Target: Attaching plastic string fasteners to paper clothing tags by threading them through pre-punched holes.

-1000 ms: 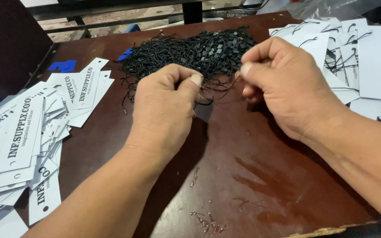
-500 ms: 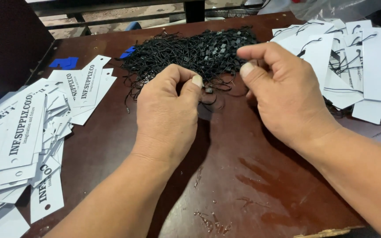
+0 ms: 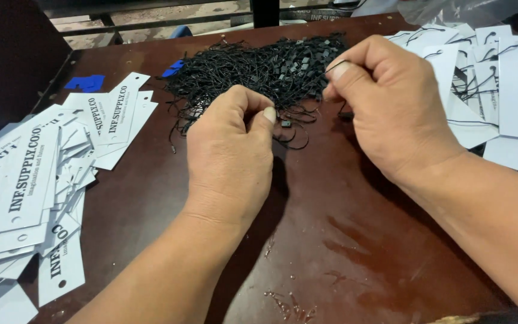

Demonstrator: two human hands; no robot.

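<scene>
Both the left hand (image 3: 232, 156) and the right hand (image 3: 391, 102) are closed, pinching one black string (image 3: 295, 123) from the string pile (image 3: 259, 69) near the table's (image 3: 343, 240) far edge; separating it next seems to need a gentle pull.

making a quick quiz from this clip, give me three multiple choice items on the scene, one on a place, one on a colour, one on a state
1. Where does the pile of black strings lie?
A. at the table's far side, beyond both hands
B. on the floor
C. on top of the left tags

2. What colour are the printed tags at the left?
A. yellow
B. white
C. green

3. How is the right hand?
A. flat and open on the table
B. fingers pinched on a black string
C. holding a tag

Key: 1 A, the pile sits past the left hand on the brown table. 2 B, they are white with dark print. 3 B, thumb and forefinger pinch a strand at the pile's edge.
</scene>
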